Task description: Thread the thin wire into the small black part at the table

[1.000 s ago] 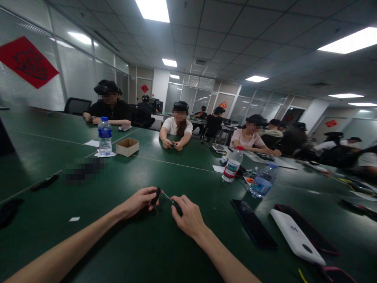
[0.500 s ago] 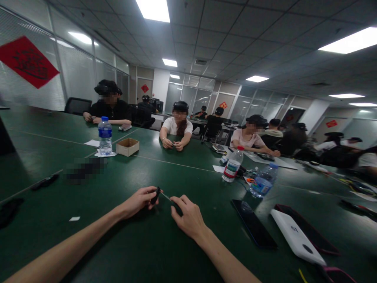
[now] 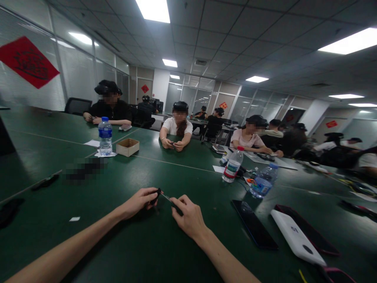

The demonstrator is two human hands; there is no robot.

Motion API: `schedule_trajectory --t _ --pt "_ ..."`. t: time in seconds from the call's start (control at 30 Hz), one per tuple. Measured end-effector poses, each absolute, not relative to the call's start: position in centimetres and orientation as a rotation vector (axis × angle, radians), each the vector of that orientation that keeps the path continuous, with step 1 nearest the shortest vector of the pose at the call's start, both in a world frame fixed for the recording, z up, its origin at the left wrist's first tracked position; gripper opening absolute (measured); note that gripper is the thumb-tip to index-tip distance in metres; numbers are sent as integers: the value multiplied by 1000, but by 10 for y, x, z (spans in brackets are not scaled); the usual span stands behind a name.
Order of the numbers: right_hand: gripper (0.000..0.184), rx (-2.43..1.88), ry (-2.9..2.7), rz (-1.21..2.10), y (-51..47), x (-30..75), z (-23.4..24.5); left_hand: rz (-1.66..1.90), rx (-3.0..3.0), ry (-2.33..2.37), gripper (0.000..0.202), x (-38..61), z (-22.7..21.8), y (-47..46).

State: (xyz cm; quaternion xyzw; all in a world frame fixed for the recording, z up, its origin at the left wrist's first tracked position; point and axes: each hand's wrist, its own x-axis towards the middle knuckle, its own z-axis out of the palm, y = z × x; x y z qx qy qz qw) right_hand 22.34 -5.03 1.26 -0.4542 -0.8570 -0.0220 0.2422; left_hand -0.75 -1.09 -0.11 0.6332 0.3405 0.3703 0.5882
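Over the green table (image 3: pixel 129 243), my left hand (image 3: pixel 141 202) is closed on a small black part (image 3: pixel 156 196), pinched between thumb and fingers; its exact kind is too small to tell. My right hand (image 3: pixel 188 216) wraps round the dark handle of a screwdriver (image 3: pixel 166 197), whose thin metal shaft points left. The shaft's tip meets the black part, or comes very close to it. My right palm and fingers hide most of the handle.
To the right lie a black phone (image 3: pixel 255 224) and a white device (image 3: pixel 297 237). Bottles (image 3: pixel 232 165) stand beyond them. An open cardboard box (image 3: pixel 127 147) and another bottle (image 3: pixel 105 137) stand ahead left. A paper scrap (image 3: pixel 74 219) lies left. Several people sit around.
My hands stay nearly in place; the black part in my left hand has shifted very slightly. Across the table, a person's hands at the right have moved a little.
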Motion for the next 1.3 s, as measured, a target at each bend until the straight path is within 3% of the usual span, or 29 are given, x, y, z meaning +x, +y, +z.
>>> schedule_trajectory --t 0.4,0.87,1.3 --pt "37 -1218 -2388 -114 -48 226 11 876 1427 799 49 -6 -3 -8" --pt "35 -1141 -2386 -84 -49 226 12 873 1367 745 40 -7 -6 -7" --pt "30 -1147 -2364 9 -52 221 15 910 1215 679 44 -6 -7 -6"
